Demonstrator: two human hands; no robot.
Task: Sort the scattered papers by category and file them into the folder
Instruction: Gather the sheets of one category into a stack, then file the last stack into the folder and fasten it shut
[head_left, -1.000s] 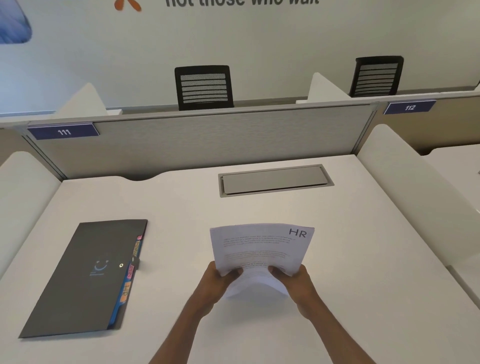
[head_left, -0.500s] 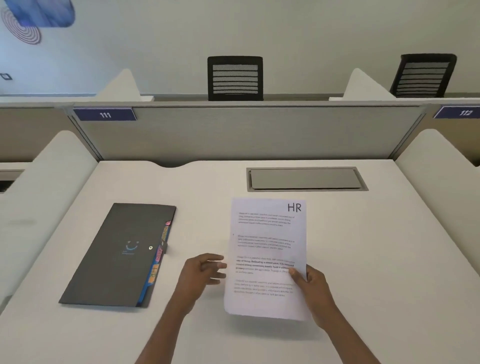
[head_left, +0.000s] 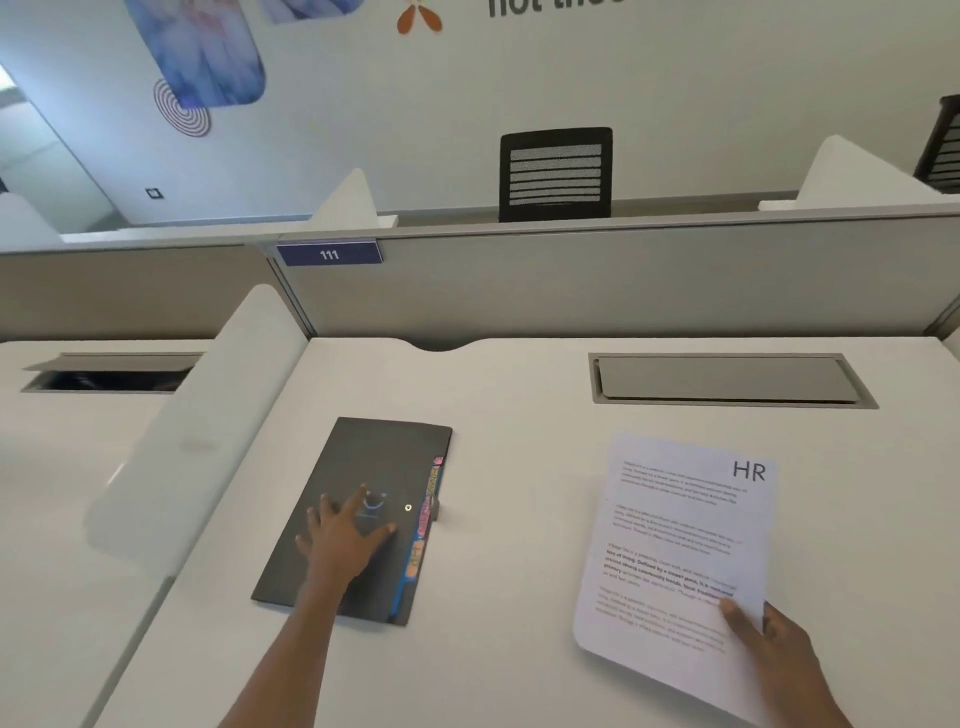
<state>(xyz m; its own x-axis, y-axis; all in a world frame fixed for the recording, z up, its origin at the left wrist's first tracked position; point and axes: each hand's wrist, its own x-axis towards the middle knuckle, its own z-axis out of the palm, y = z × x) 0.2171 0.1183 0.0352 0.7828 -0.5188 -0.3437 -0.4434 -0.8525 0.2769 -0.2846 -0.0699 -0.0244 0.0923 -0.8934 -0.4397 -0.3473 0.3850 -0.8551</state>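
A dark grey folder (head_left: 358, 467) lies closed on the white desk, left of centre, with coloured tabs along its right edge and a small snap button on its cover. My left hand (head_left: 345, 535) rests flat on the cover with fingers spread. My right hand (head_left: 763, 636) pinches the lower right corner of a stack of white printed papers (head_left: 680, 540) headed "HR", held just above the desk on the right.
A grey cable hatch (head_left: 727, 379) is set into the desk (head_left: 519, 519) behind the papers. White side dividers (head_left: 208, 431) and a grey back partition (head_left: 597, 280) with a "111" plate bound the desk. Black chairs (head_left: 555, 174) stand beyond.
My left hand let go of the papers and reached left onto the folder. My right hand keeps the HR papers. The view has swung left.
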